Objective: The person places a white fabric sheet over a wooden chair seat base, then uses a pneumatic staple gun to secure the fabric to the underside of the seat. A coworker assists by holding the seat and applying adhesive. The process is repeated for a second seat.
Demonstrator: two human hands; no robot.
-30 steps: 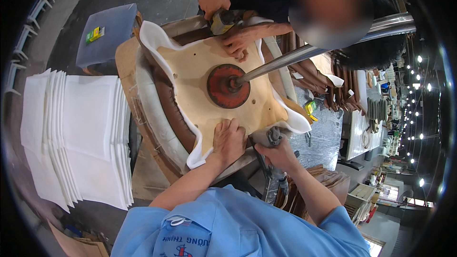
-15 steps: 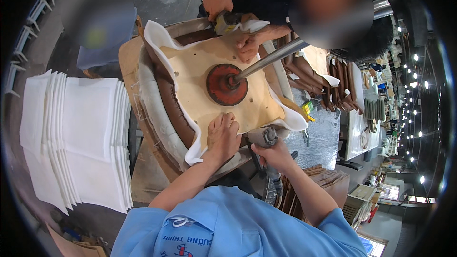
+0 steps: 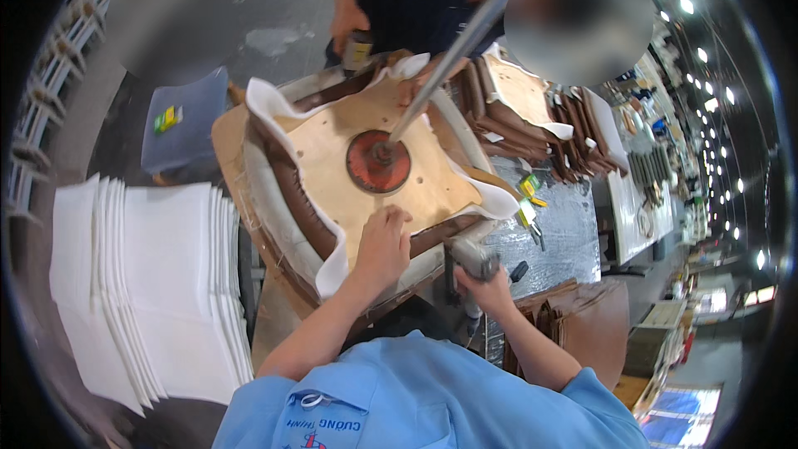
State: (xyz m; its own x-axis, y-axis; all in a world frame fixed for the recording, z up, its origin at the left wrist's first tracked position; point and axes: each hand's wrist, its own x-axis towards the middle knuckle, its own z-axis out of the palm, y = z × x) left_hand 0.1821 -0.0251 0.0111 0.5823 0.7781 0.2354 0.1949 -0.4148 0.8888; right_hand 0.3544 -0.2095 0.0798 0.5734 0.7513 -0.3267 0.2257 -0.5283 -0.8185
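Observation:
A pale plywood seat panel (image 3: 332, 158) lies over brown leather (image 3: 291, 198) and white padding (image 3: 259, 100) in a grey, rounded form (image 3: 287, 237). On the panel rests a red disc (image 3: 366, 162) at the foot of a slanting metal rod (image 3: 453, 58). My left hand (image 3: 382, 245) lies on the panel's near part, fingers stretched out and holding nothing. My right hand (image 3: 489, 289) grips a staple gun (image 3: 474, 258) just off the near right corner. Its nose is blurred. Across the form, a co-worker's hand (image 3: 347, 21) holds another staple gun (image 3: 357, 51).
To the left stands a stack of white padding sheets (image 3: 174, 258). Beyond it is a blue-grey stool (image 3: 184, 129) with a yellow-green box (image 3: 168, 120). At right, a plastic-covered table (image 3: 565, 224) carries small yellow boxes (image 3: 529, 187). Brown leather pieces (image 3: 582, 320) are piled nearby.
My staple gun has moved away from the panel's near edge, to the right. The co-worker has straightened up and drawn their staple gun back. My left hand stays on the panel, its fingers straighter.

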